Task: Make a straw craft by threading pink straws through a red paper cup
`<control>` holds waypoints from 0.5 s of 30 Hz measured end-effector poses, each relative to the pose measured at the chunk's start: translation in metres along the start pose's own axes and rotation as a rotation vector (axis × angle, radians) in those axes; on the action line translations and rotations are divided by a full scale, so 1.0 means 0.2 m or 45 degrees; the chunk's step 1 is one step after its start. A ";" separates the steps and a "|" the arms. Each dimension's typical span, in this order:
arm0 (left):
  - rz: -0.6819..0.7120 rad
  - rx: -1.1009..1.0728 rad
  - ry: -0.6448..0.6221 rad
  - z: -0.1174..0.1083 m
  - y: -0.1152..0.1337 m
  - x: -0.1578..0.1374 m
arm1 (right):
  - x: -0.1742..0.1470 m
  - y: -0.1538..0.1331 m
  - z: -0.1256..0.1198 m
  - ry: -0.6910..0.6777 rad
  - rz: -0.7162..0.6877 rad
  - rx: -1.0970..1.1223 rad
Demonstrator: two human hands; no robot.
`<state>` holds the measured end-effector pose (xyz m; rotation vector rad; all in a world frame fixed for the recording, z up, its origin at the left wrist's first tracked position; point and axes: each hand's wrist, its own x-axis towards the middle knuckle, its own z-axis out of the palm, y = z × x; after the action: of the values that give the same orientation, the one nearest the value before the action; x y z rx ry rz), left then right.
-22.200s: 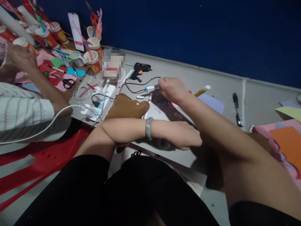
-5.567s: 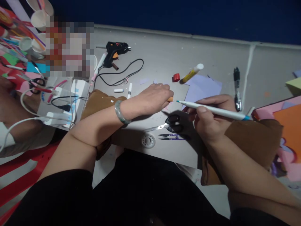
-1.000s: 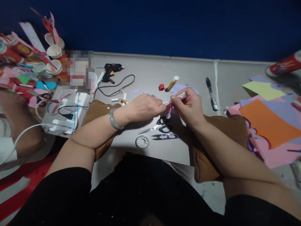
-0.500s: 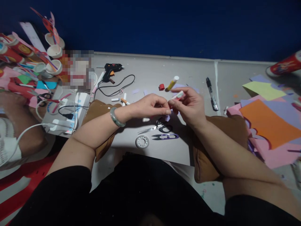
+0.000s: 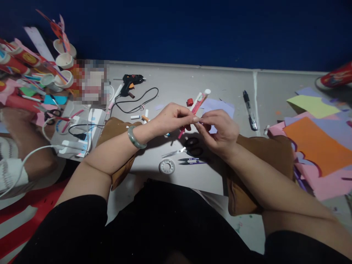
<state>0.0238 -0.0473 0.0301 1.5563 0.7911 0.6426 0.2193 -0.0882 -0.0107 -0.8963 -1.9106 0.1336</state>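
My left hand [image 5: 174, 117], with a green bangle at its wrist, is closed around a slim pink-and-white stick [image 5: 195, 106]. The stick slants up to the right, and its pink lower end shows below my fingers. My right hand [image 5: 220, 128] meets the left with thumb and forefinger pinched together; what lies between these fingertips is too small to make out. Beneath the hands are black-handled scissors [image 5: 178, 151], purple thread snips [image 5: 188, 161] and a white ring-shaped spool [image 5: 167, 167]. Behind the stick stands a white-ended tube [image 5: 207, 91] beside a red cap [image 5: 190, 102].
A black glue gun [image 5: 129, 85] with its cord lies at the back left, near a white power strip [image 5: 92, 128]. Orange paper [image 5: 316, 145] tops coloured sheets at right. A pen [image 5: 249, 110] lies nearer. Brown cushions [image 5: 261, 157] sit under my forearms. Another person's arm [image 5: 30, 135] is at left.
The pink-and-white stick has passed from my right hand to my left. My right fingers have come down and closed into a pinch against the left fingertips.
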 end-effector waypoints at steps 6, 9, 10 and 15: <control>0.043 -0.036 0.153 0.00 -0.01 0.00 | 0.00 0.00 0.01 0.133 0.396 0.359; 0.085 -0.032 0.256 0.00 -0.01 0.00 | 0.01 0.02 0.01 0.096 0.663 0.582; 0.090 -0.030 0.278 0.00 -0.01 0.00 | 0.01 0.02 0.01 0.057 0.741 0.618; 0.149 0.133 0.366 0.00 -0.03 0.00 | 0.05 -0.01 -0.01 -0.193 1.035 0.773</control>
<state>0.0236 -0.0476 0.0241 1.6349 0.9649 0.9377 0.2167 -0.0842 -0.0023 -1.1861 -1.3851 1.2185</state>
